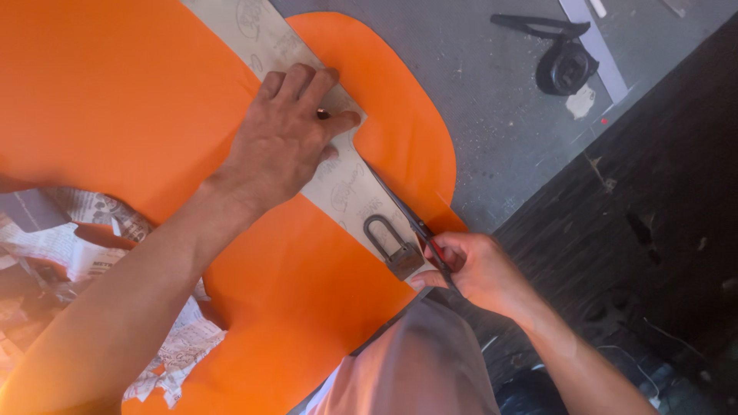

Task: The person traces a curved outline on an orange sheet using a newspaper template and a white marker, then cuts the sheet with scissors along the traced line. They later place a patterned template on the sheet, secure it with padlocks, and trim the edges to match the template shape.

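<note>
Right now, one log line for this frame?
left hand: flat on paper template | right hand: holds scissors at template edge | padlock: weighs template | under: orange sheet

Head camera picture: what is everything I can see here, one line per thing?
Large sheet of orange material: one, orange, spread over the grey work surface.
Beige cardboard pattern strip: one, beige, lying diagonally on the sheet.
Metal padlock: one, dull grey-brown, resting on the strip's near end.
Dark-handled scissors: one, along the strip's edge.
Crumpled newspaper scraps: several, grey-white, lower left.
Black tool: one, black, top right on the grey surface.
Left hand: pressing flat on the strip.
Right hand: gripping the scissors' handles.
</note>
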